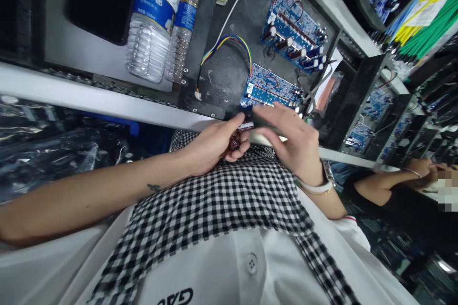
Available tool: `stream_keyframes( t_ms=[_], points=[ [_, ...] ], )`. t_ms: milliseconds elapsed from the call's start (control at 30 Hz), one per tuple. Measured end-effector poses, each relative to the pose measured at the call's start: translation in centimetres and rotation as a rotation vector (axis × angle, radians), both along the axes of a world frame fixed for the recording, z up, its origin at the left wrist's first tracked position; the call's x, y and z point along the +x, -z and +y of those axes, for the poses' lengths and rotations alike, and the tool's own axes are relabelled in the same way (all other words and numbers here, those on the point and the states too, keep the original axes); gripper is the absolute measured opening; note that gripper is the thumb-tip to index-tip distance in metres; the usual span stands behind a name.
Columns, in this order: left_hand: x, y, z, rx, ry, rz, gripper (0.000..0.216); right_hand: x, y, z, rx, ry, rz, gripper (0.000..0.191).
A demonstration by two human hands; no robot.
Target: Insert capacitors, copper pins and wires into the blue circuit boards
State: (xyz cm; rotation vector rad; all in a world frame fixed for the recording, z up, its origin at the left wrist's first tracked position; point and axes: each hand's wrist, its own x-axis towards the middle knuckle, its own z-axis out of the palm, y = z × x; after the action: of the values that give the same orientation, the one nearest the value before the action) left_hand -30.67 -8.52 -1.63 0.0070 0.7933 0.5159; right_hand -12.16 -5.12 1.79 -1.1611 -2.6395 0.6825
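Observation:
Against the checked apron, my left hand (214, 145) is closed around a few dark brown cylindrical capacitors (246, 127). One sticks out by the thumb, and another shows between the curled fingers. My right hand (291, 138) hovers just to the right, thumb and fingers apart, and nothing shows in it. Its fingertips are near the lower edge of a blue circuit board (270, 86), partly covering that edge. A multicoloured cable (232, 38) runs from this board to a white plug. Behind it lies a second blue circuit board (295, 28) fitted with several brown and blue capacitors.
Two water bottles (152, 24) and a black phone-like slab (102, 0) lie at the left. The white rail (89, 93) runs along the front. More boards sit in frames at the right, near another person's arm (390, 183). Yellow and green wires (429, 14) fill the upper right.

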Motion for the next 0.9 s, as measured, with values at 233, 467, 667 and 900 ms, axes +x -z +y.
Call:
stream_keyframes(
  t_ms=[233,467,667,900],
  points=[
    [-0.3,0.0,-0.4,0.096,0.111,0.013,0.040,-1.5,2.1,1.3,0.147,0.104,-0.089,0.023],
    [-2.5,-1.3,0.0,0.688,0.433,0.241,0.025,-1.5,2.6,1.6,0.087,0.093,-0.101,0.030],
    [-4.9,-2.9,1.5,1.283,0.482,0.802,0.023,-1.9,1.9,1.7,0.157,-0.040,-0.197,0.030],
    [-3.8,-0.5,6.3,1.539,0.575,1.548,0.032,-2.7,2.9,2.1,0.383,-0.240,-0.242,0.024]
  ],
)
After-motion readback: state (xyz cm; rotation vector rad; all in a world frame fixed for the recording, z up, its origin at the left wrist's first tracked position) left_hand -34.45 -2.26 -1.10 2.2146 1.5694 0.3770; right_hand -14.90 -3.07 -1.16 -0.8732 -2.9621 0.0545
